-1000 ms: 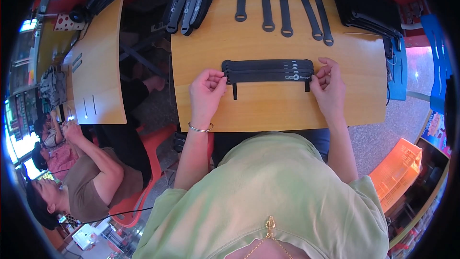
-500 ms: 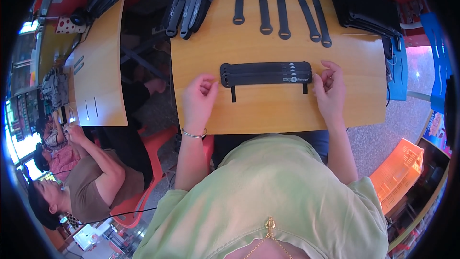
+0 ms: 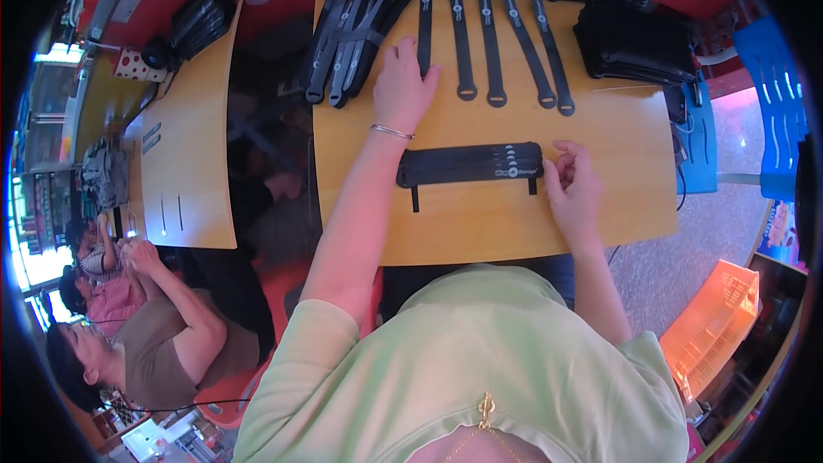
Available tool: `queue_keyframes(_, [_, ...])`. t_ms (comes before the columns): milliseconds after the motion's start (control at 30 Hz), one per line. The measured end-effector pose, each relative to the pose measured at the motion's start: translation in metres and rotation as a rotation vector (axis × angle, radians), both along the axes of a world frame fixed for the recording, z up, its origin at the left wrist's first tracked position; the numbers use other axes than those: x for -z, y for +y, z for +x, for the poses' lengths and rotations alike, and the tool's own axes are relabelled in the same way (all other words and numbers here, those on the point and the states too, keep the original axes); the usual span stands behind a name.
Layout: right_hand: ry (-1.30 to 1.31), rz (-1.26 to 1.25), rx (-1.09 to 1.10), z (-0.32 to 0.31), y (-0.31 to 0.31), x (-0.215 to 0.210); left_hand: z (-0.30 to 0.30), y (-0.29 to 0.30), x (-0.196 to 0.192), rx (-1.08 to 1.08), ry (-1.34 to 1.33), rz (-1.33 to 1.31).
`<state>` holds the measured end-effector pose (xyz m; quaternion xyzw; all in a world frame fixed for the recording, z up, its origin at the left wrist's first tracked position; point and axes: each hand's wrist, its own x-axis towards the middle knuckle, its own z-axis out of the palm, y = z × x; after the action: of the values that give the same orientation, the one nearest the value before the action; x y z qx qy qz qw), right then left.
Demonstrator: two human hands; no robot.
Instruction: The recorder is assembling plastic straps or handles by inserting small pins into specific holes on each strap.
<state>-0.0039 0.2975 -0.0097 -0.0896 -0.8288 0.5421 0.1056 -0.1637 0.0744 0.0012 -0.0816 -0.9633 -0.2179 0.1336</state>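
A neat stack of black straps [image 3: 459, 166] lies crosswise on the table in front of me. Two short dark strips [image 3: 415, 199] stick out from under its near edge. My left hand [image 3: 403, 88] is stretched forward past the stack, thumb apart from the fingers, at the lower end of a single black strap [image 3: 425, 21]; that strap's end is hidden behind the hand. At the stack's right end rests my right hand [image 3: 574, 193], fingers loosely bent and apart, holding nothing. To the right of the single strap, several more black straps [image 3: 489, 47] lie spread lengthwise, each with a slotted end.
A banded bundle of straps [image 3: 351, 51] lies at the table's far left. Dark stacked pouches [image 3: 634, 47] occupy the far right. An orange crate [image 3: 711, 326] stands right of me, near a blue chair [image 3: 763, 103]. On the left, a co-worker [image 3: 171, 334] sits by another table [image 3: 197, 163].
My left hand has left the stack's left end and reached forward to the single strap. My right hand stays by the stack's right end. The view has shifted slightly.
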Motion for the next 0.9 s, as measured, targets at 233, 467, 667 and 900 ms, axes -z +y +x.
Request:
queue_keyframes(233, [0.049, 0.006, -0.028, 0.001, 0.003, 0.005, -0.012, 0.002, 0.006, -0.076, -0.154, -0.002])
queue_keyframes(467, [0.054, -0.012, -0.023, -0.001, 0.002, 0.001, -0.012, -0.014, 0.019, -0.092, -0.149, 0.104])
queue_keyframes(667, [0.014, -0.121, -0.04, -0.019, -0.002, -0.006, -0.005, -0.016, 0.02, -0.048, -0.158, 0.128])
queue_keyframes(900, [0.106, 0.2, -0.272, -0.138, -0.052, -0.028, 0.018, -0.01, -0.009, -0.012, -0.174, 0.246])
